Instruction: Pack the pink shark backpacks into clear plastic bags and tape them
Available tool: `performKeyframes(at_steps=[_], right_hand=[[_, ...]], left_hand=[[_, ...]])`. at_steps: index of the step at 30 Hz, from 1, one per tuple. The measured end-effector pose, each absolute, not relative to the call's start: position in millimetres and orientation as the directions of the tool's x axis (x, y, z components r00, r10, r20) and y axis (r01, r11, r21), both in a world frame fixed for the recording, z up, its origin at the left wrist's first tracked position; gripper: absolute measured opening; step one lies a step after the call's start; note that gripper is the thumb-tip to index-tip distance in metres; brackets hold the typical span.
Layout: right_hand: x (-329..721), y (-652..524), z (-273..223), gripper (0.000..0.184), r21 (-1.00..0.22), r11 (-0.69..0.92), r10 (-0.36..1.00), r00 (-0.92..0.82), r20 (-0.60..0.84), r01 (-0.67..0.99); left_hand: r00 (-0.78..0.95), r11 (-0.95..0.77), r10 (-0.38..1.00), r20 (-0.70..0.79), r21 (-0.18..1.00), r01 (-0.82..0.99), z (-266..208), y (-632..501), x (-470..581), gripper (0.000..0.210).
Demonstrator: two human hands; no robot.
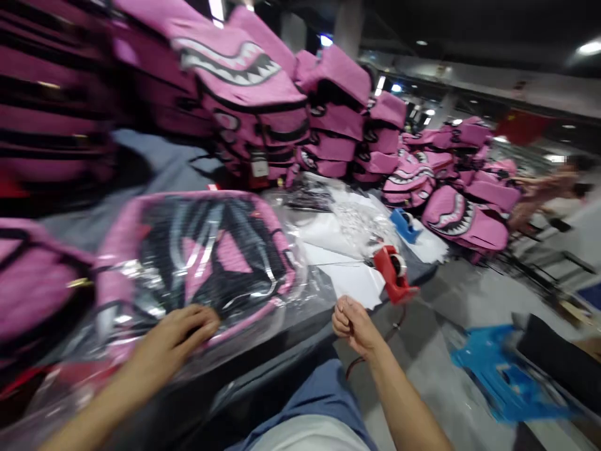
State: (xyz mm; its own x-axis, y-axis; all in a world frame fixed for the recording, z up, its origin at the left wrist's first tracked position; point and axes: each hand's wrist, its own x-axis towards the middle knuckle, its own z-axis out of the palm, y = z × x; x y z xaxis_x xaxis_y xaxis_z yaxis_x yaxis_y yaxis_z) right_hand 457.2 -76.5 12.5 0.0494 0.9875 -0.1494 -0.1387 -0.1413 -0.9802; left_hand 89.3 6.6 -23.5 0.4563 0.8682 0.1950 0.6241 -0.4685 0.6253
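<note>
1. Nearby, the left hand (195, 327) lies at the near edge of a wrapped pink backpack (235, 252), fingers loosely bent; I cannot tell whether it grips the clear plastic film (275, 322).
2. To its right, by the near edge of the table (305, 329), the right hand (350, 321) has its fingers curled in and tips pressed together; whether something thin is pinched there cannot be told.
3. The wrapped backpack lies flat on the table, left of the right hand.
4. Just beyond the right hand are white sheets (354, 282), with a red tape dispenser (392, 274) at their right.
5. Farther right sits a blue tape dispenser (404, 227).
6. On the far side, pink backpacks (335, 119) stand stacked.
</note>
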Motion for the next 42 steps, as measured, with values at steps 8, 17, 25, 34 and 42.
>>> performKeyframes(at_steps=[8, 17, 25, 34, 42], right_hand=[[380.1, 18.1, 102.2, 0.027, -0.749, 0.538, 0.573, -0.819, -0.012, 0.387], [349.0, 73.7, 76.6, 0.026, -0.419, 0.625, 0.665, -0.73, -0.157, 0.659], [370.0, 36.0, 67.8, 0.022, -0.373, 0.632, 0.76, -0.638, 0.125, 0.68], [343.6, 49.1, 58.8, 0.057, -0.336, 0.64, 0.69, -0.709, -0.147, 0.691], [360.8, 27.0, 53.1, 0.046, -0.502, 0.661, 0.698, -0.702, 0.139, 0.558]], left_hand=[[0.341, -0.29, 0.936, 0.083, 0.73, 0.619, 24.2, -8.8, 116.4, 0.037], [0.337, -0.307, 0.935, 0.111, 0.731, 0.61, 21.9, -13.6, 114.1, 0.04], [0.346, -0.308, 0.932, 0.109, 0.741, 0.597, 10.8, -7.9, 115.5, 0.037], [0.3, -0.431, 0.897, 0.324, 0.49, 0.758, 17.0, -46.2, 72.4, 0.021], [0.092, -0.185, 0.978, 0.185, 0.589, 0.786, -2.7, -49.7, 25.5, 0.032]])
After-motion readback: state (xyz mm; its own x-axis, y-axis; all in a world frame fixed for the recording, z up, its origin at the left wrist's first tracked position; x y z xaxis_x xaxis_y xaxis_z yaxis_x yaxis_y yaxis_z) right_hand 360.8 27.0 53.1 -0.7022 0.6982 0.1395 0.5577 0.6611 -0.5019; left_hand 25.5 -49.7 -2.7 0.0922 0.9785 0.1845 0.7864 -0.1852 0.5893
